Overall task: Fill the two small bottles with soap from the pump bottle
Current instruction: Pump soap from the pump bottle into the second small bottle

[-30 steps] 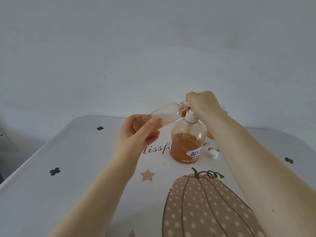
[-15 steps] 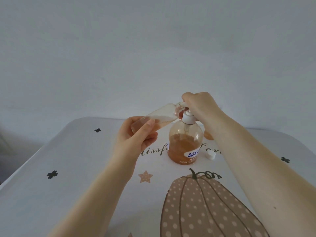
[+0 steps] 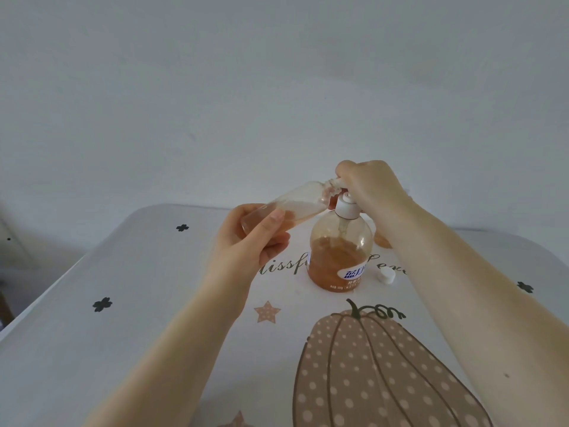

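Amber soap half fills the pump bottle (image 3: pixel 338 254) standing on the desk (image 3: pixel 123 318), where the right hand (image 3: pixel 374 186) curls over its pump head. Left of the pump, the left hand (image 3: pixel 246 241) grips a tilted small bottle (image 3: pixel 286 208), mouth at the nozzle. A white cap (image 3: pixel 386 276) lies just right of the pump bottle.

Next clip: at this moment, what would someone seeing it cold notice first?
First, the two hands meeting mid-frame over the pump bottle: the right hand covers the pump head, while the left hand holds a small bottle tilted, its mouth at the spout. Amber soap lies in both bottles. Next, the big dotted pumpkin print on the table in front, and a small white cap lying right of the pump bottle.
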